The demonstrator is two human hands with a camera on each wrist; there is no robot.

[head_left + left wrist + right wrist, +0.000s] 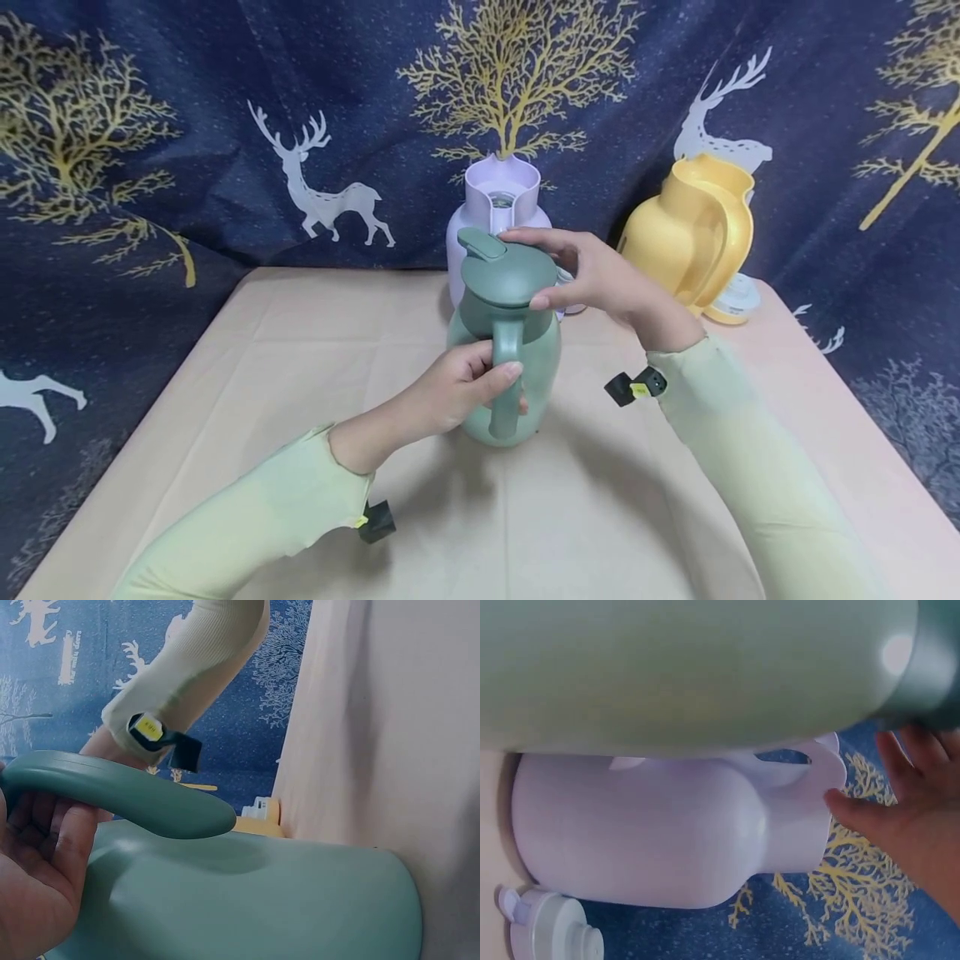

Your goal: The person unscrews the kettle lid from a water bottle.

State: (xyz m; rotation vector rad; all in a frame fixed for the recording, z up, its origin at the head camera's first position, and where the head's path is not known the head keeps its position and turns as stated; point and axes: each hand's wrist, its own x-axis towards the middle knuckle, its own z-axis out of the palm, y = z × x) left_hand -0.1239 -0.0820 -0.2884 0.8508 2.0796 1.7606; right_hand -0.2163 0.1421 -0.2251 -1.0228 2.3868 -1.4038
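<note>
A green thermos jug stands upright on the table in the middle of the head view. My left hand grips its dark green handle, and the left wrist view shows fingers passing behind the handle. Up on top, my right hand holds the rim of the round dark green lid, thumb on the near side and fingers on the far side. In the right wrist view that hand is at the jug's top end, with the lid mostly out of frame.
A lavender jug without a lid stands right behind the green one; a white and lavender stopper lies beside it. To the right at the back is an open yellow jug, its white and yellow stopper alongside. A dark patterned cloth hangs behind the table.
</note>
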